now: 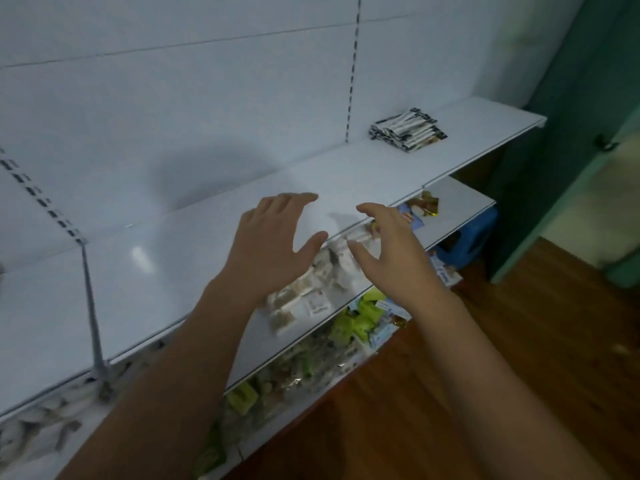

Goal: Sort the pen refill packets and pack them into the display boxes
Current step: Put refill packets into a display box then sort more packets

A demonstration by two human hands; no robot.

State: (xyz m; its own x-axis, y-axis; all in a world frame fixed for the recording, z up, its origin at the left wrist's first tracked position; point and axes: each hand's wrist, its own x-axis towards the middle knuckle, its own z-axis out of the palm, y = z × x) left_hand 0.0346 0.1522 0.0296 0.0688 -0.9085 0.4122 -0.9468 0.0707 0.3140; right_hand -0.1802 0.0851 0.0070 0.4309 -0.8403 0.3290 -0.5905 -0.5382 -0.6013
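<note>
A stack of black-and-white packets (408,129) lies at the far right of the white upper shelf (173,265). My left hand (273,237) and my right hand (391,247) hover side by side over the front edge of that shelf, fingers spread and relaxed, holding nothing. Both are well short of the stack. Below them, pale packets (311,292) lie spread on the middle shelf (460,206), partly hidden by my hands. No display box is in view.
Green and blue packets (363,317) crowd the lowest shelf. A blue plastic stool (467,240) stands on the wooden floor (485,375) at the shelf's right end. A green door frame (554,188) rises on the right. A metal bracket (91,306) divides the upper shelf at left.
</note>
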